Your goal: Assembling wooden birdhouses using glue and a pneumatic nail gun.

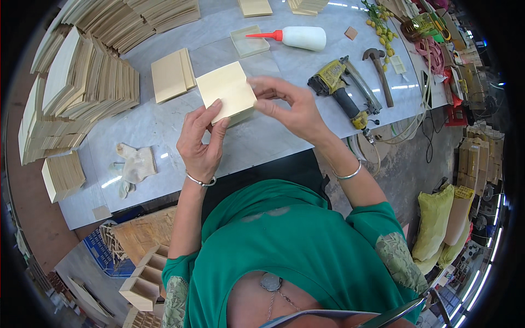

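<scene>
A small pale wooden box (226, 88) with a flat square panel facing up is held between my hands over the table. My left hand (201, 139) pinches its near left edge, thumb and fingers closed on the wood. At its right side, my right hand (292, 106) has thumb and bent fingers around the edge; some fingertips are hidden. Beyond the box, a white glue bottle (304, 38) with a red nozzle lies across a shallow tray (252, 50). Thin wooden panels (169, 75) lie just left of the box.
Tall stacks of thin wooden boards (90, 82) line the table's left side. A work glove (136, 163) lies near the front edge. To the right are a yellow nail gun (331, 79) with a hose, a hammer (380, 74) and small yellow fruit (381, 34) on stems.
</scene>
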A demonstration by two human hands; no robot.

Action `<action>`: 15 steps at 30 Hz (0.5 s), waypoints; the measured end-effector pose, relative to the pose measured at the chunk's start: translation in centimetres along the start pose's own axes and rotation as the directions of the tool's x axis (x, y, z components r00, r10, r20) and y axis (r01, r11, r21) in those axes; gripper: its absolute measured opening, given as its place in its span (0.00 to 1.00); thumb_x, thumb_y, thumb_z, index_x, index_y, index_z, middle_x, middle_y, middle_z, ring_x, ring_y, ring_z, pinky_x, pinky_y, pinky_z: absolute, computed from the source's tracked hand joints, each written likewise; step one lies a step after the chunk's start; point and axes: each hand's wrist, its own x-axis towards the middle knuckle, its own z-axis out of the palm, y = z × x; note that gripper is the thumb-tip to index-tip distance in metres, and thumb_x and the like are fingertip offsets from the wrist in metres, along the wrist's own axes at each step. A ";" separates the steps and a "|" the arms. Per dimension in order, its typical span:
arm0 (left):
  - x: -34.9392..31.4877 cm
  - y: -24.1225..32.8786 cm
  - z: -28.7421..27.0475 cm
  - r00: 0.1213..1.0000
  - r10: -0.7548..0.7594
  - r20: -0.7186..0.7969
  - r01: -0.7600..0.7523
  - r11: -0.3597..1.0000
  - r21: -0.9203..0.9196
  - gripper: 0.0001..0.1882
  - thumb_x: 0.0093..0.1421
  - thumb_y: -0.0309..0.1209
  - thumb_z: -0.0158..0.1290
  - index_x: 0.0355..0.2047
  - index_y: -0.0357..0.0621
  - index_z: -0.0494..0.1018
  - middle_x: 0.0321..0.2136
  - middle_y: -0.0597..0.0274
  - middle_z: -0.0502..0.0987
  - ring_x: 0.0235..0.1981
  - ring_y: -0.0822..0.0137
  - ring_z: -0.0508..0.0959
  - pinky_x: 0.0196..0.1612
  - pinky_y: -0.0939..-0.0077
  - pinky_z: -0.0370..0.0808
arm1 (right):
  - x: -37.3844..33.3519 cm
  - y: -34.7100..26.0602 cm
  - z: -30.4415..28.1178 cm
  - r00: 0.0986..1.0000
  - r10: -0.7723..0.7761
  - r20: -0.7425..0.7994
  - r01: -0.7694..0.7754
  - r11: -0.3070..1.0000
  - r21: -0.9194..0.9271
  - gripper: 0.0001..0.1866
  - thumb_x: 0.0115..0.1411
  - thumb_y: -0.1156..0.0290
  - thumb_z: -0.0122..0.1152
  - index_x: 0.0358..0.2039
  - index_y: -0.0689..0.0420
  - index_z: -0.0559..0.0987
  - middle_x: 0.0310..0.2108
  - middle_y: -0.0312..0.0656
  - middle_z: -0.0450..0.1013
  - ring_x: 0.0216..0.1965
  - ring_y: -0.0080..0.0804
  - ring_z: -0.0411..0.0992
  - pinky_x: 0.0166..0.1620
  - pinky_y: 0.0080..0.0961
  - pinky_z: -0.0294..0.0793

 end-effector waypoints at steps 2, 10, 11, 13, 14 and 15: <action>-0.1 0.5 -0.2 1.000 0.023 0.001 -0.023 0.999 0.036 0.15 0.52 0.21 0.61 0.42 0.38 0.77 0.34 0.51 0.77 0.26 0.68 0.74 0.26 0.79 0.72 | -0.9 0.3 -0.2 0.997 -0.078 0.027 0.081 0.992 -0.101 0.13 0.56 0.71 0.64 0.42 0.58 0.81 0.34 0.41 0.78 0.34 0.27 0.75 0.37 0.23 0.74; -1.1 0.5 -0.3 0.996 0.094 -0.010 -0.092 0.990 0.107 0.15 0.52 0.18 0.59 0.42 0.37 0.77 0.33 0.52 0.76 0.27 0.68 0.75 0.27 0.78 0.73 | -1.2 0.4 0.3 0.978 -0.208 0.032 0.209 0.935 -0.286 0.12 0.53 0.78 0.64 0.39 0.55 0.83 0.29 0.40 0.77 0.30 0.29 0.74 0.34 0.21 0.72; -1.0 0.6 -0.2 0.998 0.066 -0.012 -0.065 0.995 0.079 0.15 0.52 0.18 0.59 0.42 0.37 0.77 0.33 0.53 0.76 0.27 0.68 0.75 0.28 0.78 0.73 | -1.1 0.1 0.2 0.973 -0.228 0.032 0.227 0.930 -0.290 0.12 0.52 0.78 0.64 0.39 0.55 0.83 0.28 0.40 0.77 0.28 0.28 0.73 0.33 0.22 0.72; -1.0 0.8 -0.3 0.998 0.063 -0.005 -0.062 0.996 0.068 0.15 0.53 0.18 0.59 0.42 0.38 0.77 0.32 0.53 0.76 0.27 0.68 0.75 0.28 0.79 0.73 | -1.3 0.2 0.4 0.970 -0.242 0.030 0.240 0.929 -0.282 0.13 0.52 0.79 0.64 0.39 0.54 0.83 0.26 0.39 0.76 0.27 0.28 0.72 0.31 0.22 0.71; -1.0 0.9 -0.3 0.999 0.049 0.003 -0.049 0.997 0.056 0.15 0.53 0.18 0.58 0.43 0.38 0.77 0.32 0.54 0.76 0.27 0.68 0.75 0.28 0.79 0.73 | -1.4 0.2 0.3 0.970 -0.242 0.027 0.238 0.921 -0.307 0.13 0.52 0.79 0.64 0.39 0.54 0.83 0.26 0.39 0.76 0.26 0.28 0.72 0.31 0.23 0.70; -1.2 0.8 -0.5 0.999 0.040 0.005 -0.040 0.997 0.063 0.15 0.53 0.18 0.58 0.43 0.38 0.77 0.32 0.54 0.76 0.27 0.68 0.75 0.28 0.79 0.73 | -1.5 0.4 0.4 0.972 -0.234 0.031 0.231 0.917 -0.325 0.13 0.52 0.79 0.64 0.39 0.53 0.83 0.25 0.39 0.76 0.26 0.28 0.71 0.30 0.23 0.70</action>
